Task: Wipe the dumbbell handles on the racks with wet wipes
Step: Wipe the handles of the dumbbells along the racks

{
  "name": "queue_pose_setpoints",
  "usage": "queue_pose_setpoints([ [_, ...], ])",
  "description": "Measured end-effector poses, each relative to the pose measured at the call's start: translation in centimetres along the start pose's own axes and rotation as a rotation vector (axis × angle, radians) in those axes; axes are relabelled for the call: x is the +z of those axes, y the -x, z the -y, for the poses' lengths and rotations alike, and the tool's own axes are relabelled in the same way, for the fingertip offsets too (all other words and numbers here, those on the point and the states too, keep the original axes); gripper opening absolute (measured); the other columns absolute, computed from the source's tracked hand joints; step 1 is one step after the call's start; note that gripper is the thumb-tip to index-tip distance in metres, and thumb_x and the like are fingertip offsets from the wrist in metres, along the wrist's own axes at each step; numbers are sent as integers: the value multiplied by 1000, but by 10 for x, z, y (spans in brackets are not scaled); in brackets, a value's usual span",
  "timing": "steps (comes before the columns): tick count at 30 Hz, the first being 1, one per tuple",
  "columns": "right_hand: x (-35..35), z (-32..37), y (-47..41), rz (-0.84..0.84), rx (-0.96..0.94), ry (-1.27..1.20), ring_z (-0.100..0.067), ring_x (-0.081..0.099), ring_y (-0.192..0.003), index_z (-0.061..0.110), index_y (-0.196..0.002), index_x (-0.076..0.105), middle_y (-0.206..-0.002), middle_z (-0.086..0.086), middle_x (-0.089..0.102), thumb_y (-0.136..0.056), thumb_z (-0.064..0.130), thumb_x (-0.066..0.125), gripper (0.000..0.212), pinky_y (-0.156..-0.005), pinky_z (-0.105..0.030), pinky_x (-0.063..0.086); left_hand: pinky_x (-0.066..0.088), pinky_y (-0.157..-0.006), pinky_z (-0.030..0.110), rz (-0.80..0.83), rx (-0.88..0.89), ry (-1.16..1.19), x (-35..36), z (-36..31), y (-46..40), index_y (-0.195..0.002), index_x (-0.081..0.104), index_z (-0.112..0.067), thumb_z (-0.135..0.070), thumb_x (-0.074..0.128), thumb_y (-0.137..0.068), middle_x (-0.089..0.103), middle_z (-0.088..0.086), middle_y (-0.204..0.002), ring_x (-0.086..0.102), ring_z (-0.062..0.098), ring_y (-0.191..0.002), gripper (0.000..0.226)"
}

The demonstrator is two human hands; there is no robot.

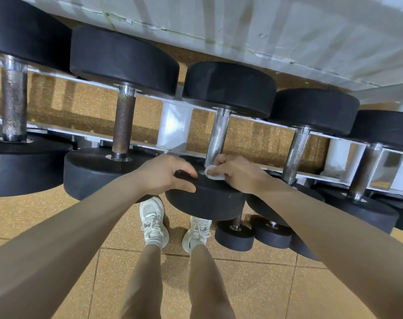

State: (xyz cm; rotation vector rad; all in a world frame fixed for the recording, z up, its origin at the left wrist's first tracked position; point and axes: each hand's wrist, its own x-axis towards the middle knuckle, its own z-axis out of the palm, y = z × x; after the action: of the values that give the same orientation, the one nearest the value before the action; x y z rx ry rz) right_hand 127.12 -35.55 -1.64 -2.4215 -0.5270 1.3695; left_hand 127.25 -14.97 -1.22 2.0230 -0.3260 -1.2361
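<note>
From the head view, the left hand (170, 174) grips the near black weight head (205, 199), steadying a heavy, rigid dumbbell. Just beside it, the right hand (236, 172) pinches a soft, limp wet wipe (213, 172) against the base of the knurled handle (219, 137), which rises beyond its fingers.

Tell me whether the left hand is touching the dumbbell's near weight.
Touching. The head view shows the left hand gripping the rim of the near weight, thumb and fingers curled around its edge.

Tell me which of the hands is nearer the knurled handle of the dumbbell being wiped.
Right. The right hand holds the wet wipe against the base of the handle; the left hand grips the rim of the near weight head, beside the handle.
</note>
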Motion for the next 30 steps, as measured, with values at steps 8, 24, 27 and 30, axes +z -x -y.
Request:
queue_pose_setpoints([
  [8, -31, 0, -12, -500, 233, -49, -26, 55, -91, 22, -124, 47, -112, -5, 52, -96, 8, 40, 33, -71, -33, 43, 34, -84, 20, 11, -29, 7, -1, -1, 0, -110, 65, -25, -31, 71, -78, 58, -15, -106, 47, 3, -98, 34],
  [24, -35, 1, -4, -364, 239, 358, -25, 57, -87, 26, -146, 17, -125, -9, 51, -81, -10, 44, 79, -62, -31, 42, 38, -93, 25, -7, -25, 10, 0, 1, 2, -110, 65, -26, -33, 70, -78, 58, -15, -108, 49, 4, -102, 34],
  [27, -40, 0, -7, -384, 227, 391, -26, 55, -84, 28, -146, 15, -127, -9, 49, -79, -13, 42, 83, -59, -31, 39, 38, -94, 27, -6, -24, 12, 1, 1, 2, -110, 65, -26, -33, 70, -78, 57, -16, -107, 49, 4, -103, 34],
  [30, -24, 10, -7, -243, 93, 485, -21, 46, -73, 33, -140, 27, -108, -9, 51, -86, -8, 39, 69, -58, -32, 41, 38, -94, 25, -14, -22, 32, 1, 1, 3, -110, 65, -25, -31, 71, -78, 59, -14, -109, 50, 5, -103, 33],
])
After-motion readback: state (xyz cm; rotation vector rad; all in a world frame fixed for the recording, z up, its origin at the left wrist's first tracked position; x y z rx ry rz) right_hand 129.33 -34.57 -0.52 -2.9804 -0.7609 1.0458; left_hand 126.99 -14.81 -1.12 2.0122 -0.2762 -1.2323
